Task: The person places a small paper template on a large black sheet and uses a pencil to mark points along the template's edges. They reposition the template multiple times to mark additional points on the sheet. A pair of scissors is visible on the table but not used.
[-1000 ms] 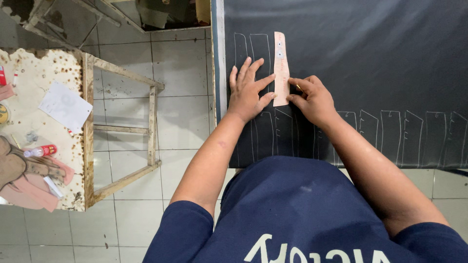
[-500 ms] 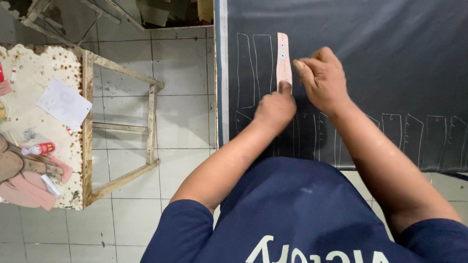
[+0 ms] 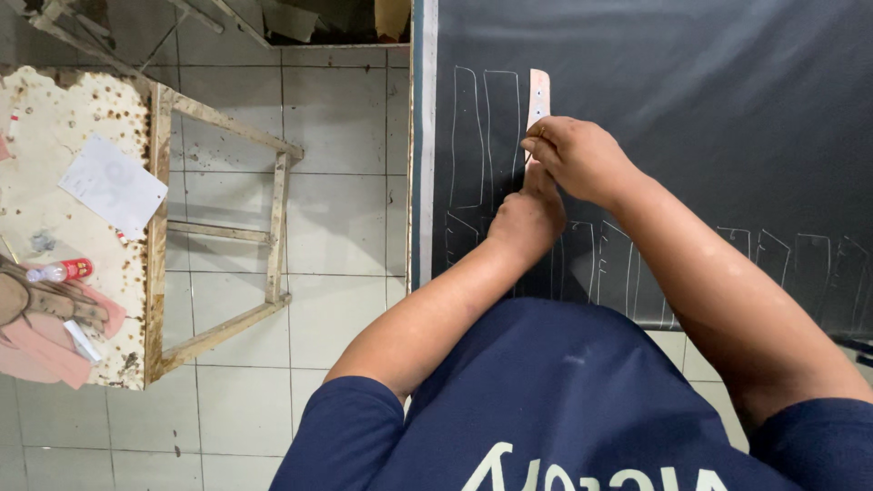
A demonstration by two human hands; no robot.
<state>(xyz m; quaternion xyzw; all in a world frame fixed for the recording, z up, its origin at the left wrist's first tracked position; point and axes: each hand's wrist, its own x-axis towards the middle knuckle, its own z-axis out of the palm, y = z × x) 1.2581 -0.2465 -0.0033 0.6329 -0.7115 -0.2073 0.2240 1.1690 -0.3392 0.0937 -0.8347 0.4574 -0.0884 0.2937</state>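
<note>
A narrow pale pink template strip lies upright on a dark sheet that bears rows of thin drawn outlines. My left hand is curled, with its knuckles pressed on the strip's lower end, which it hides. My right hand sits just above it. Its fingertips are pinched together at the strip's right edge, and whatever is in them is hidden. Only the top part of the strip shows.
A worn, rust-spotted white table stands at the left with a paper sheet, a small red-capped bottle and pink and brown pieces. A wooden frame stands on the tiled floor between the table and the sheet.
The strip has shifted up the sheet, away from me. My left hand went from flat and spread beside it to curled on its lower end. My right hand moved up along its edge.
</note>
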